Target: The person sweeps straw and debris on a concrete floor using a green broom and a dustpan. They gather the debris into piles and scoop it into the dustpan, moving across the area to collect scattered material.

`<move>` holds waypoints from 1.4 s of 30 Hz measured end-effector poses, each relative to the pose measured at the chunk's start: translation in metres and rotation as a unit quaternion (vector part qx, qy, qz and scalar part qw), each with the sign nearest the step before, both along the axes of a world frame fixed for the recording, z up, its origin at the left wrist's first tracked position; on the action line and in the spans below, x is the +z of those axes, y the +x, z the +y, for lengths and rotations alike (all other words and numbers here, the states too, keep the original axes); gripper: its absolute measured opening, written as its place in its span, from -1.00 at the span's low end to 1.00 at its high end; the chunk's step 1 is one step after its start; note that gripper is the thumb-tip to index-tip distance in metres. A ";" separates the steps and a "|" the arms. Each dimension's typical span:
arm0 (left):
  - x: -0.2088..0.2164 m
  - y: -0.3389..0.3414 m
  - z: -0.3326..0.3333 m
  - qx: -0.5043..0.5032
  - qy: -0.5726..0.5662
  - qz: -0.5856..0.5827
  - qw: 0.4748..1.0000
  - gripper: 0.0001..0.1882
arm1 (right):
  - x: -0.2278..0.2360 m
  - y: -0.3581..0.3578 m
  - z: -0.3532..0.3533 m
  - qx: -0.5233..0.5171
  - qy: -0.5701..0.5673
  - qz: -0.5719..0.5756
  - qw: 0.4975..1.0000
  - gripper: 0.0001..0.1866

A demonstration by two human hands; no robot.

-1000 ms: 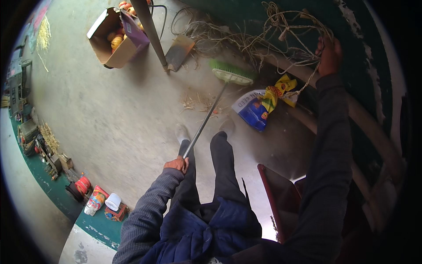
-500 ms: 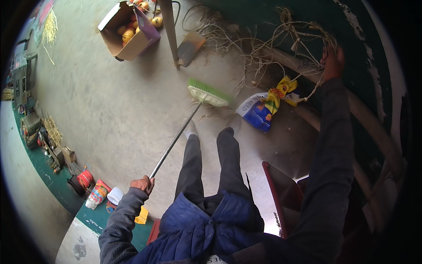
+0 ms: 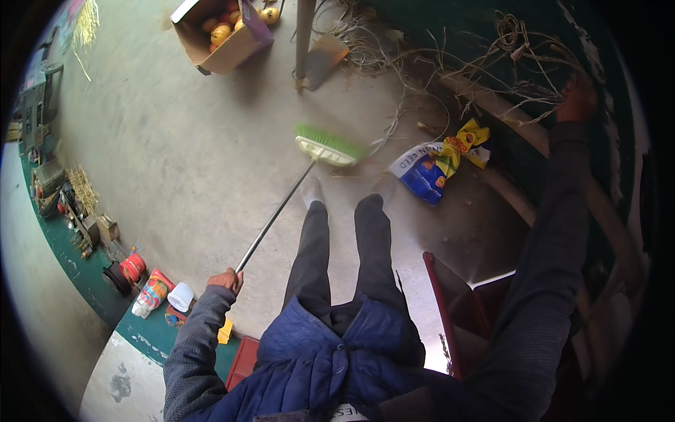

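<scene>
- Left hand [image 3: 226, 280]: fingers wrapped round the upper handle of the broom [image 3: 276, 214], pressed in a fist; the handle's end is hidden from me.
- Broom: out over the concrete floor [image 3: 162, 169], in front of the person. From the left fingers it lies forward and to the right.
- Key relation, as I judge it: the handle's long axis slants from the left fist up and rightward to the pale broom head [image 3: 327, 152], which lies crosswise just ahead of the shoes, its right end angled back toward the person. Left hand is plainly nearer; the right is well apart from the handle.
- Green bristles [image 3: 314, 136] are blurred; I can't tell how firmly they press on the floor.
- Right hand [image 3: 578, 100]: raised far forward and right, dim in my view. Fingers look curled shut on strands of the tangled cords [image 3: 517, 48]; I can't make out each finger.
- Cords spread leftward from that hand, some trailing down toward the broom head's right end. Contact there: can't tell.
- Blue-and-yellow bag [image 3: 430, 176]: on the floor right of the broom head, apart from it, nearer to me than the cords.
- Farther off: carton [image 3: 242, 50] holding round orange-yellow produce [image 3: 220, 34], left of an upright pole [image 3: 302, 42].
</scene>
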State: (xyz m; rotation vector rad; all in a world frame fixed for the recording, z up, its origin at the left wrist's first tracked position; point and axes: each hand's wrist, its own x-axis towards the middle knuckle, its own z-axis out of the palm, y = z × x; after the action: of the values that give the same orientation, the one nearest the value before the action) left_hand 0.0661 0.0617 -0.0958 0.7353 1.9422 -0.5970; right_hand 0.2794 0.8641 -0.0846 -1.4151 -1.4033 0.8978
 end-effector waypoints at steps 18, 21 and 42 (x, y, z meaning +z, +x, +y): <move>0.027 0.019 0.016 0.014 0.158 0.029 0.987 -0.61 | 0.068 -0.070 -0.067 0.275 0.062 -0.071 0.957 -0.84; -0.012 0.032 0.074 0.056 0.193 -0.012 0.980 -0.60 | 0.029 -0.076 -0.095 0.269 -0.068 -0.077 0.958 -0.78; 0.076 -0.005 -0.032 0.060 0.100 -0.050 0.992 -0.54 | -0.102 0.327 -0.596 0.320 -0.298 -0.630 0.642 -0.81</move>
State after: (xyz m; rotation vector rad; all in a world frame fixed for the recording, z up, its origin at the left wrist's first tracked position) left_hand 0.0607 0.0295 -0.0202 0.7508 1.9557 -0.2880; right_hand 0.6067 0.2679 -0.1866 -2.2820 -3.0164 0.7769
